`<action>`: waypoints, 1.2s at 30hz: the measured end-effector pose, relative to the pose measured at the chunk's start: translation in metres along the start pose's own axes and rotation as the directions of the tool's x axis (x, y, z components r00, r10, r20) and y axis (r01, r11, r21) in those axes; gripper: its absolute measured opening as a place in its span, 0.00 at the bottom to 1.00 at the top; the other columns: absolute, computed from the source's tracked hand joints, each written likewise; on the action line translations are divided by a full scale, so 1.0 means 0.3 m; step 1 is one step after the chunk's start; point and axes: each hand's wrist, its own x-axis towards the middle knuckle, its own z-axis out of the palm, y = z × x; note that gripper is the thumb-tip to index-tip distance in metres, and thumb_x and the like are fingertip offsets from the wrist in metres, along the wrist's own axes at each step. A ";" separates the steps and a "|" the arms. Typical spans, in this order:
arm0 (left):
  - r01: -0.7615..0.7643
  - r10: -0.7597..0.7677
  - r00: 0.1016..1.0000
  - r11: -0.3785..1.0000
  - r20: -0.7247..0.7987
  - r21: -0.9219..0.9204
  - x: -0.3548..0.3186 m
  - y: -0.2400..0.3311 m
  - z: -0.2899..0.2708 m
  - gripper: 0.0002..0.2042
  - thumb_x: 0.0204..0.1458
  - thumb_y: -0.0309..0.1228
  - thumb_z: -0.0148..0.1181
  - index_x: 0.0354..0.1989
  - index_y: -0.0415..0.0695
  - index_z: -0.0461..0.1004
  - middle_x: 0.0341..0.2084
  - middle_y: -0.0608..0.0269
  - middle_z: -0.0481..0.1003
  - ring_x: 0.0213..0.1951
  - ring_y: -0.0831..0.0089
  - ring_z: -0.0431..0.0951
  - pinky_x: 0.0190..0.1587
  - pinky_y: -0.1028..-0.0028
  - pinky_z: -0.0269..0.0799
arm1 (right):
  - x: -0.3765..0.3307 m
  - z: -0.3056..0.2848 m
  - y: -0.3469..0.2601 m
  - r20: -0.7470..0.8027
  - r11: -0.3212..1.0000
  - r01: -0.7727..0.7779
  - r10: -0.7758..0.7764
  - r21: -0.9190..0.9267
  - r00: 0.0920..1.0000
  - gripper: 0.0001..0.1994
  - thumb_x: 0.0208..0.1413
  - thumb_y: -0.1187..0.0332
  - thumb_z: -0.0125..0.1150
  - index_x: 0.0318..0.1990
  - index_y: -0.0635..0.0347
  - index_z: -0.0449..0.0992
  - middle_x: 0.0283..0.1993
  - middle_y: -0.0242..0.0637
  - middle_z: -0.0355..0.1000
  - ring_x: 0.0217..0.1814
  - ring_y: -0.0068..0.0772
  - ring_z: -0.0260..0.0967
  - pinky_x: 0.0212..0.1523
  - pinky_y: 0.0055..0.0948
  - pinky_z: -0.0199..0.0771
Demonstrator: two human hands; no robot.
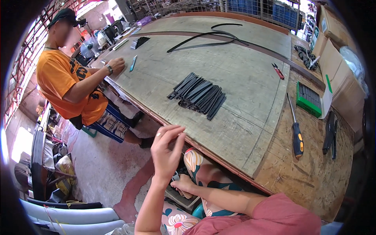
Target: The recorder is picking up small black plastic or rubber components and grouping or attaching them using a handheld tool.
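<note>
My left hand [166,150] is raised at the table's near edge, fingers bent forward and the thumb a little apart from them. I see nothing between its fingers. Below the edge, by my lap, my right hand [184,184] is closed around a small greyish thing that I cannot make out, over a dark-filled container [184,200]. A heap of short black ribbed strips [199,96] lies on the table, just beyond my left hand.
A screwdriver [297,137], black-handled pliers [330,135], a green box [309,100] and red-handled snips [278,71] lie to the right. Long black strips [207,37] curl across the far tabletop [235,74]. A person in orange [74,78] works at the left, near a blue cutter [133,63].
</note>
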 end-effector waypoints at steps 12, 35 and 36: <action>-0.281 0.263 0.959 0.918 0.101 0.280 0.238 0.053 0.221 0.17 0.41 0.29 0.65 0.40 0.36 0.73 0.37 0.52 0.71 0.42 0.57 0.70 0.45 0.66 0.66 | -0.005 -0.011 -0.018 0.029 0.991 0.035 -0.031 -0.131 0.999 0.22 0.41 0.52 0.61 0.21 0.69 0.73 0.19 0.41 0.71 0.18 0.31 0.70 0.23 0.29 0.69; -0.266 0.095 0.938 0.816 0.335 0.514 0.285 0.025 0.338 0.20 0.41 0.39 0.65 0.34 0.35 0.68 0.33 0.47 0.69 0.41 0.53 0.68 0.42 0.62 0.63 | 0.065 0.029 0.052 0.014 0.995 0.049 -0.048 -0.086 0.999 0.21 0.34 0.58 0.59 0.30 0.71 0.75 0.33 0.59 0.72 0.39 0.53 0.72 0.42 0.39 0.69; -0.261 0.076 0.936 0.806 0.344 0.532 0.285 0.028 0.341 0.20 0.41 0.39 0.65 0.34 0.35 0.68 0.33 0.47 0.69 0.41 0.53 0.68 0.42 0.61 0.63 | 0.069 0.029 0.058 0.001 0.994 0.066 -0.066 -0.087 0.998 0.21 0.33 0.58 0.59 0.29 0.71 0.75 0.32 0.59 0.72 0.38 0.53 0.72 0.41 0.39 0.69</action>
